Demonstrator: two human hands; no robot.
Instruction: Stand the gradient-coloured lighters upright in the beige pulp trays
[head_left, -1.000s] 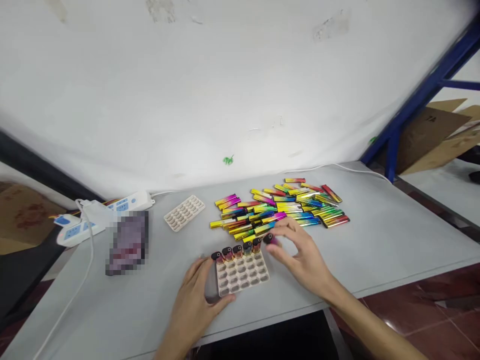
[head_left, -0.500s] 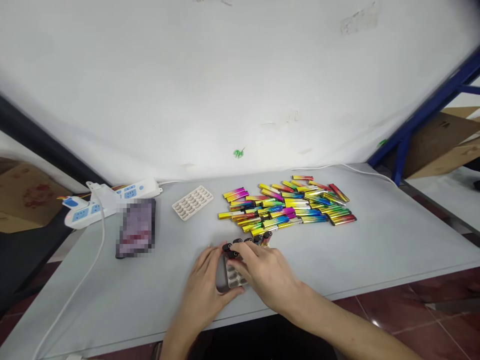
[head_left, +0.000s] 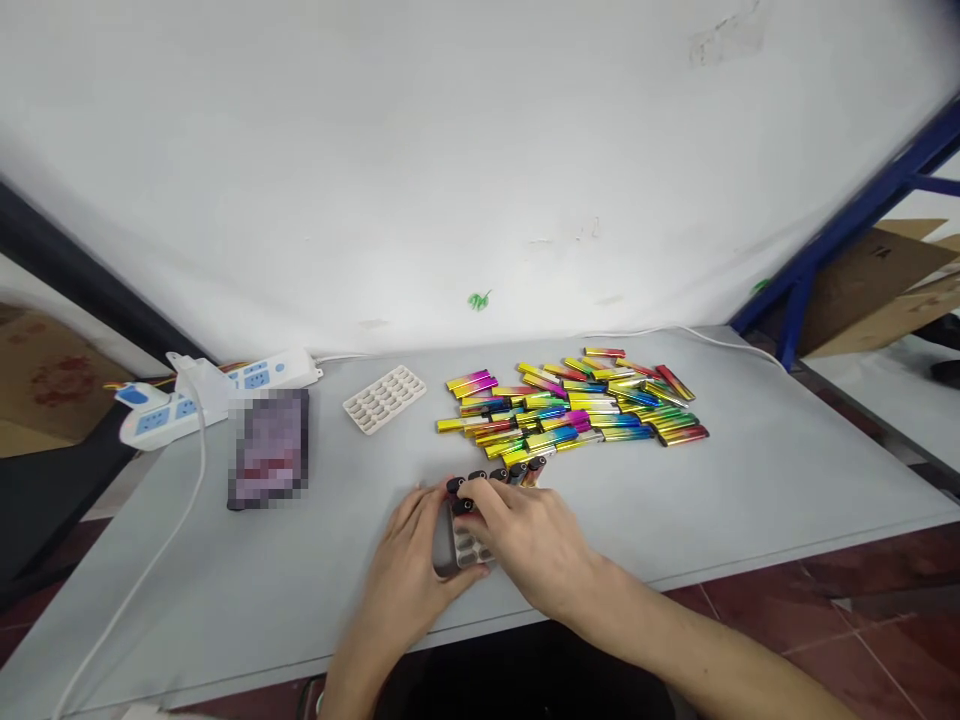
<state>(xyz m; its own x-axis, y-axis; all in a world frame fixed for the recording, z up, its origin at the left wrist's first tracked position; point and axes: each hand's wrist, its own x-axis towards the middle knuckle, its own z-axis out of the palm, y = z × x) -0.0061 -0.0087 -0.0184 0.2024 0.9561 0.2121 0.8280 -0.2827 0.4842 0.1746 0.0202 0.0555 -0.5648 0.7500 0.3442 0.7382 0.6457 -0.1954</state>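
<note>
A pale tray with oval slots (head_left: 466, 552) lies at the front of the table, partly hidden under my hands. My left hand (head_left: 405, 565) is curved around its left side, fingers at the far corner and thumb at the near edge. Several shiny coloured tubes with black ends (head_left: 517, 472) stand upright along the tray's far side. My right hand (head_left: 536, 550) reaches over the tray, thumb and forefinger closed on one black-ended tube (head_left: 463, 506). Most of that tube is hidden. Beyond the hands lies a loose pile of flat metallic tubes (head_left: 562, 410) in yellow, red, blue, green and pink.
A second slotted tray (head_left: 385, 398) lies left of the pile. Further left are a blurred dark pouch-like thing (head_left: 268, 450) and a white power strip (head_left: 225, 395) with a cable (head_left: 161, 530) trailing forward. A white wall stands behind the grey table (head_left: 750, 480).
The view has shifted very slightly. My right hand remains at the same tube over the tray, and my left hand keeps its place at the tray's side.
</note>
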